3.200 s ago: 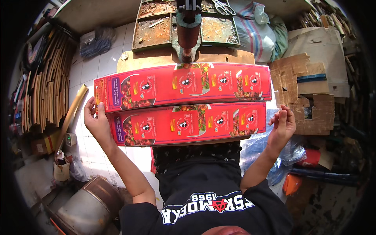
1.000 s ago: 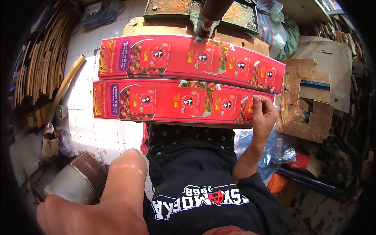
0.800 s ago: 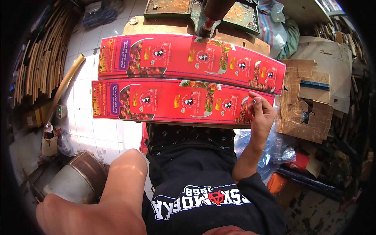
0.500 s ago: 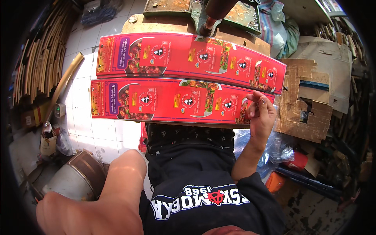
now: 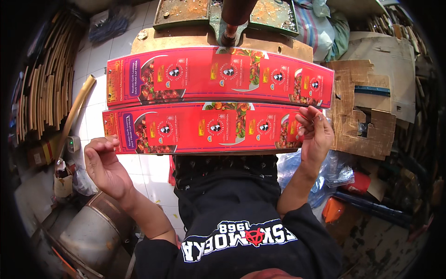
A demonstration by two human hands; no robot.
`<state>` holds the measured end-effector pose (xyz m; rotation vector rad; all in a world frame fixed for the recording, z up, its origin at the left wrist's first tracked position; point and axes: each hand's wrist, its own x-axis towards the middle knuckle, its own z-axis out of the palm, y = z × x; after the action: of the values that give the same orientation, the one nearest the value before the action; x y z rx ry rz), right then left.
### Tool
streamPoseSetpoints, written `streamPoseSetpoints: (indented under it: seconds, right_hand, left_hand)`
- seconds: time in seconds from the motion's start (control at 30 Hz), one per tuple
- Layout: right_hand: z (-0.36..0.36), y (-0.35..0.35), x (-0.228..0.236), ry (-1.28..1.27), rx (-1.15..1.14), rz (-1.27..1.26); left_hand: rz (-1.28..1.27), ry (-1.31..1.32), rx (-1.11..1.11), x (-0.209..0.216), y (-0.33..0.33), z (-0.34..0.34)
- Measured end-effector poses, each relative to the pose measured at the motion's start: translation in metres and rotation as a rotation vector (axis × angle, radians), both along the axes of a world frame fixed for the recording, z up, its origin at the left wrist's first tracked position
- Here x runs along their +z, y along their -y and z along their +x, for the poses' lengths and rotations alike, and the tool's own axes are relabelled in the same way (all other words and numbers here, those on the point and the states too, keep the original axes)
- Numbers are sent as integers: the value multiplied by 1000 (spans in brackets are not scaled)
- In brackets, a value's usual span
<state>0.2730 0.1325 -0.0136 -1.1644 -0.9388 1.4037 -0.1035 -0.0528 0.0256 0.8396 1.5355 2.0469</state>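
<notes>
Two long red printed panels with food pictures lie one behind the other on a brown board. My left hand (image 5: 106,165) is at the left end of the near panel (image 5: 186,130), its fingertips bent over the corner and its thumb apart. At the other end my right hand (image 5: 317,137) has its fingers curled around the panel's right edge, hiding that corner. The far panel (image 5: 197,76) lies just beyond, touched by neither hand. Its back edge sits in front of a dark round metal post (image 5: 231,30) of a green machine.
Metal trays with small bits (image 5: 181,13) flank the post on the brown board (image 5: 297,49). Torn cardboard (image 5: 346,125) lies to the right, above clear plastic wrap (image 5: 341,169). Stacked strips (image 5: 44,88), a bent tan tube (image 5: 76,107) and a metal drum (image 5: 93,228) stand at left.
My left arm has swung up from the lower left, bringing its hand to the near panel's left end. The near panel has shifted slightly toward me. My right hand stays at its right end.
</notes>
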Motion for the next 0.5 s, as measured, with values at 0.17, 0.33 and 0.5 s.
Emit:
streamPoseSetpoints:
  seconds: [0.17,0.33,0.5]
  right_hand:
    - [14,0,9,396,-109,98]
    - [55,-5,-8,1006,-251,304]
    - [53,7,-2,893,-122,83]
  left_hand:
    - [-942,-879,493,-49,17,-41]
    - [-877,-457,386,-53,23,-42]
    - [-865,-613,440,-52,20,-36]
